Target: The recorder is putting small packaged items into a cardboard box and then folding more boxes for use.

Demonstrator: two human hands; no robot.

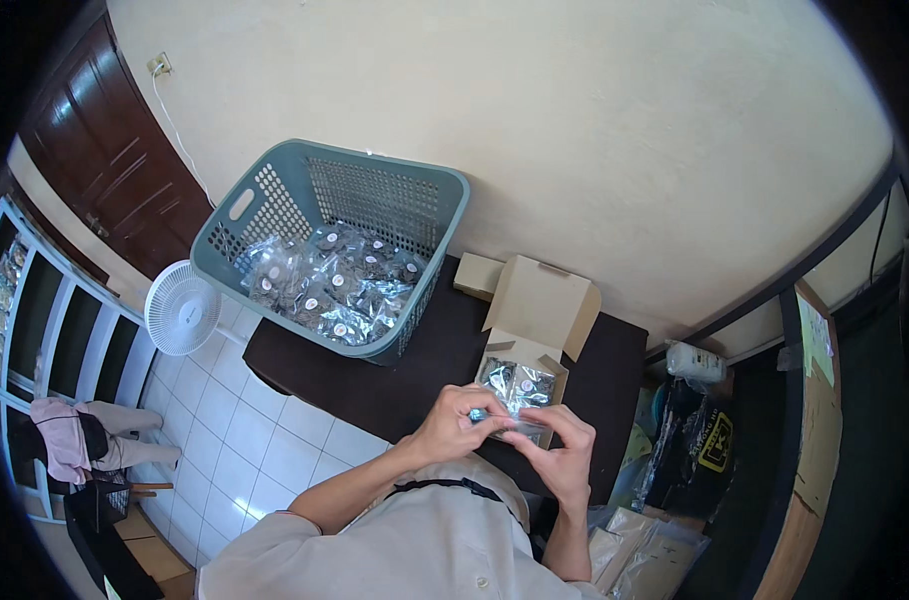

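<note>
Both hands meet at the near end of an open cardboard box (561,382) on a dark table. My left hand (462,420) pinches one end of a small clear plastic packet (525,427), and the fingers of my right hand (555,442) pinch its other side. Inside the box, beyond the fingers, lie shiny packets (528,385) with dark contents, one bearing a round label. To the left stands a grey-green perforated plastic basket (458,217), holding a heap of similar labelled packets (338,281). What the packet between my hands contains is hard to tell.
A smaller cardboard box (477,274) sits behind the open one on the dark table (349,382). A white fan (184,307) stands left of the table. Farther left, a person (86,439) is near shelves. Plastic-wrapped goods (649,555) lie low at the right.
</note>
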